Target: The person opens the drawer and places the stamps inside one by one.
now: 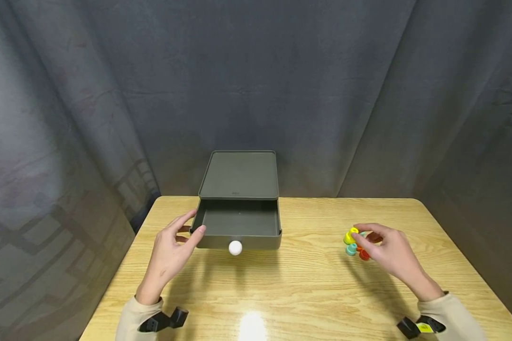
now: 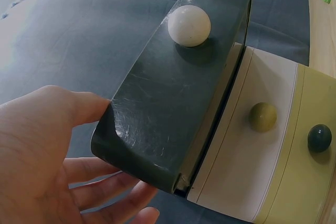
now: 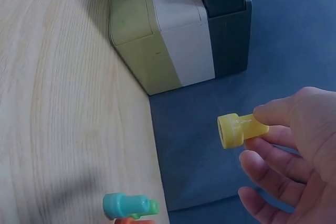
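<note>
My left hand [image 1: 170,258] [image 2: 42,145] grips the left front corner of the pulled-out grey top drawer [image 1: 256,242] [image 2: 163,93], thumb at the edge and fingers round the side. A white round knob [image 1: 235,247] [image 2: 189,25] sits on the drawer front, and the drawer's inside shows bare in the head view. Off to the right, my right hand [image 1: 390,251] [image 3: 299,156] pinches a yellow peg-like piece [image 1: 351,235] [image 3: 233,130] between thumb and fingers. Close beneath it lie a teal piece [image 1: 351,249] [image 3: 126,204], a red piece [image 1: 364,255] and a green piece [image 3: 149,208].
The drawer unit [image 1: 241,174] stands at the table's back edge, left of centre. Below the top drawer are a pale drawer [image 2: 241,140] and a yellow-green drawer [image 2: 302,166], both closed. Grey curtains [image 1: 247,85] hang behind the wooden table [image 1: 307,284].
</note>
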The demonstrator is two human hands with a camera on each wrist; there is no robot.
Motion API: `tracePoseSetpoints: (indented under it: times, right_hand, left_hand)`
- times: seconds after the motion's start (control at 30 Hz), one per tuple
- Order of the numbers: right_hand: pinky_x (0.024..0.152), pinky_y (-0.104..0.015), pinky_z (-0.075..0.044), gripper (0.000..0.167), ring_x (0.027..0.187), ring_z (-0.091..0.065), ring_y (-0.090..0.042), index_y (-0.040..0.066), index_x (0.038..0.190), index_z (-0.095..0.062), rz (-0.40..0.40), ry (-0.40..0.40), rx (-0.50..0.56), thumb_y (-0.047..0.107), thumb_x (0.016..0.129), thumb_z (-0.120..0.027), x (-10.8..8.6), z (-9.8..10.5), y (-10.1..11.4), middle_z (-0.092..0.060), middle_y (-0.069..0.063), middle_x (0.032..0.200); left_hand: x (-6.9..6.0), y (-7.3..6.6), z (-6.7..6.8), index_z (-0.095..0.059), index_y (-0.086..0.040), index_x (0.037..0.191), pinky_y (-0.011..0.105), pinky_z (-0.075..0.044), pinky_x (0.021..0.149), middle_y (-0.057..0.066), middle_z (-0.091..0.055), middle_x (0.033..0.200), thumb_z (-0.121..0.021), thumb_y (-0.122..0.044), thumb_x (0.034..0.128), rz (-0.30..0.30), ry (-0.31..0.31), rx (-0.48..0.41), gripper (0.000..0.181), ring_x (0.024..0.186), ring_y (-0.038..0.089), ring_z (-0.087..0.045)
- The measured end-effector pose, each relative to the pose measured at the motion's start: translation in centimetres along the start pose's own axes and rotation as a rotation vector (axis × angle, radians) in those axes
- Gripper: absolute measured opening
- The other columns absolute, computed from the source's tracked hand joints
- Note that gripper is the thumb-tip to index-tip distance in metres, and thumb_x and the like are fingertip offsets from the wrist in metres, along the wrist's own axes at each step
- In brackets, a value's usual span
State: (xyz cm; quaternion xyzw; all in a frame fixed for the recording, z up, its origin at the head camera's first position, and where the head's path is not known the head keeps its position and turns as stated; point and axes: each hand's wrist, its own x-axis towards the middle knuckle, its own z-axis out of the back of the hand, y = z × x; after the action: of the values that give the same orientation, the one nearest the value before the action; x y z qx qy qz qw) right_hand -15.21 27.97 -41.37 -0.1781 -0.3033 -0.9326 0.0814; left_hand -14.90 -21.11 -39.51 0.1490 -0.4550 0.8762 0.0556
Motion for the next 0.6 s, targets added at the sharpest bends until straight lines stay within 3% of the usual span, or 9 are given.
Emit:
tracePoseSetpoints:
  times: [0.33,0.6]
  right_hand:
    - [0.054,-0.026,-0.051,0.025,0.073,-0.069,-0.005,0.009,0.113,-0.082,0.029,0.019,-0.003,0.025,0.094,-0.084,0.9,0.5,1.4,-0.081,-0.005,0.090]
    - [0.059,-0.025,-0.053,0.024,0.079,-0.072,-0.020,0.008,0.112,-0.082,0.062,0.044,-0.003,0.023,0.094,-0.083,1.6,1.1,2.5,-0.082,-0.006,0.094]
  left_hand:
    - [-0.1,-0.1,0.0,-0.063,-0.014,0.150,0.025,-0.058,0.085,0.011,-0.065,0.149,-0.074,-0.031,0.1019,0.001,0.002,0.008,0.052,0.112,0.028,-0.070]
    - [0.0,-0.1,0.0,-0.063,-0.014,0.150,0.023,-0.057,0.084,0.012,-0.065,0.150,-0.074,-0.031,0.1020,0.001,0.007,0.010,0.052,0.112,0.028,-0.070]
